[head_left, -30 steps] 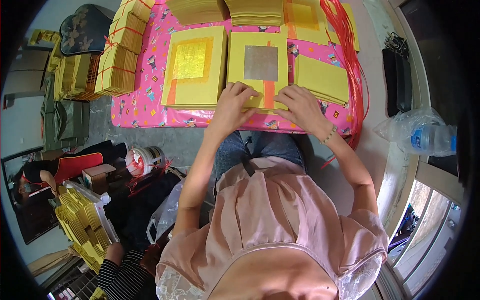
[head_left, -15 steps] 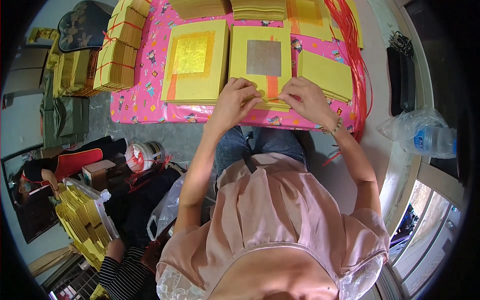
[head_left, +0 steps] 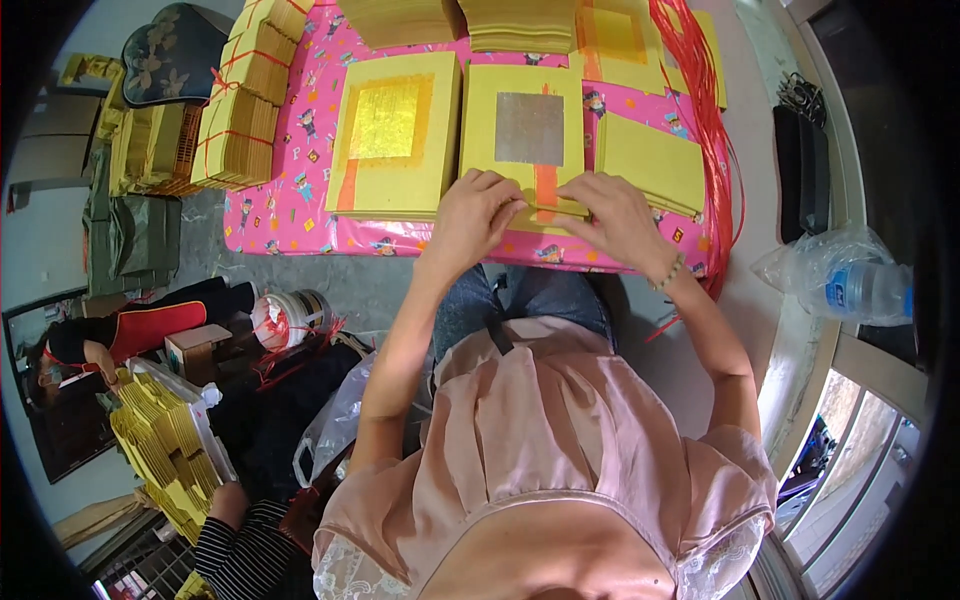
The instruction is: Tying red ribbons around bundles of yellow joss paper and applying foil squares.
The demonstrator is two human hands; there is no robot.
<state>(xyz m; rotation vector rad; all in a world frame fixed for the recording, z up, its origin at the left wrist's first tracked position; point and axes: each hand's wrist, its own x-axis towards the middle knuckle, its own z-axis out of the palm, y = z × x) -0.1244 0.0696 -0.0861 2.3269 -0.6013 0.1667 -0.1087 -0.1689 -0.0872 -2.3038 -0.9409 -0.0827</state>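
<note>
1 counter [head_left: 310,228] under a pink printed cover fills the upper middle of the view, most of its top taken up by yellow paper. Along its left edge runs a row of paper bundles [head_left: 245,125], tied round with red string. Next in size come 2 stacks side by side near the front edge: a left stack [head_left: 390,188] and a right stack [head_left: 483,120] — the paper being handled — which lies flat on the cover, directly in front of the person. A lower stack [head_left: 648,160] of plain yellow sheets lies just right of it, slightly turned. Long red strings [head_left: 705,130] trail over the counter's right end.

Both hands meet the near end of the right stack. The left hand [head_left: 475,220] is curled, its thumb and fingertips drawn narrow; the right hand [head_left: 615,215] also keeps a narrow gap between thumb and fingertips — whether they pinch a sheet, I cannot tell. Smaller again, a silver square [head_left: 529,128] tops the right stack, and an orange strip [head_left: 545,185] runs from it toward the near edge, with 1 hand on each side. Smallest, a beaded bracelet [head_left: 667,272] circles the right wrist.
</note>
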